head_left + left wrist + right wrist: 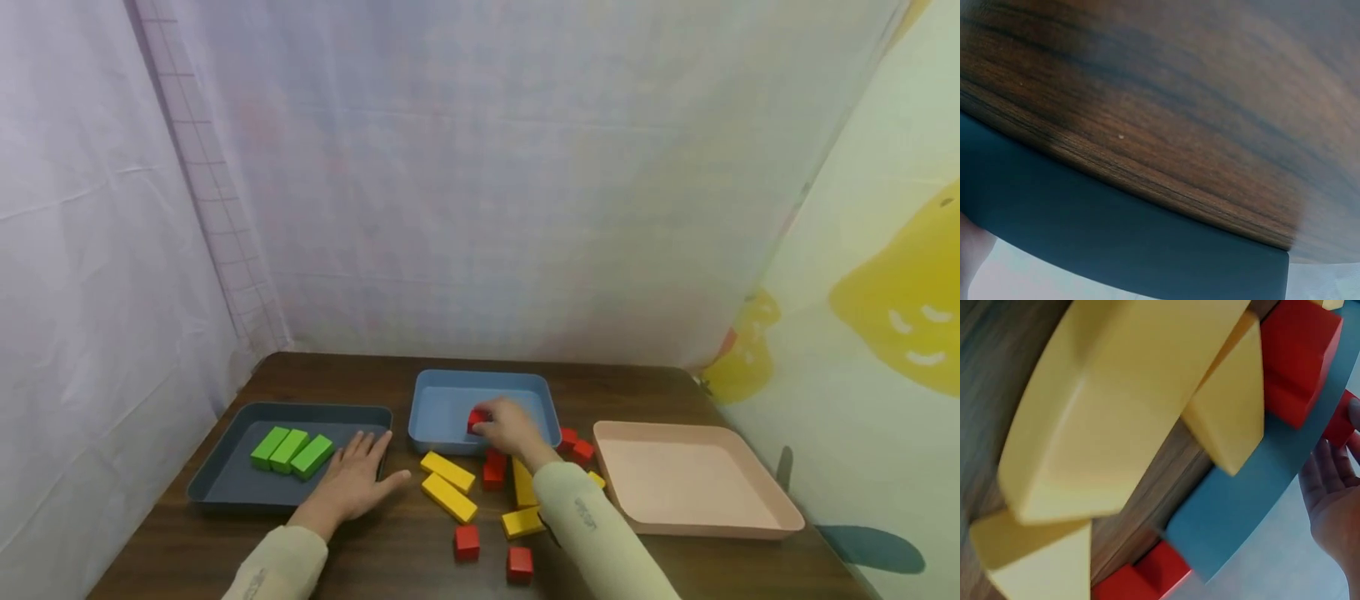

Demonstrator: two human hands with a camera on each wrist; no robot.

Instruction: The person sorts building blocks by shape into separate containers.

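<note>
Over the blue tray, my right hand pinches a red cube. The right wrist view also shows that red cube at the fingertips, beside the tray's wall. Whether the cube touches the tray floor I cannot tell. My left hand, fingers spread and straight, rests at the right rim of the dark grey tray. Several green blocks lie in that tray, left of the hand. In the left wrist view only a bit of the hand shows beside the dark tray wall.
Yellow blocks and red cubes lie scattered on the brown wooden table in front of the blue tray. More red cubes sit by the right forearm. A peach tray stands at the right.
</note>
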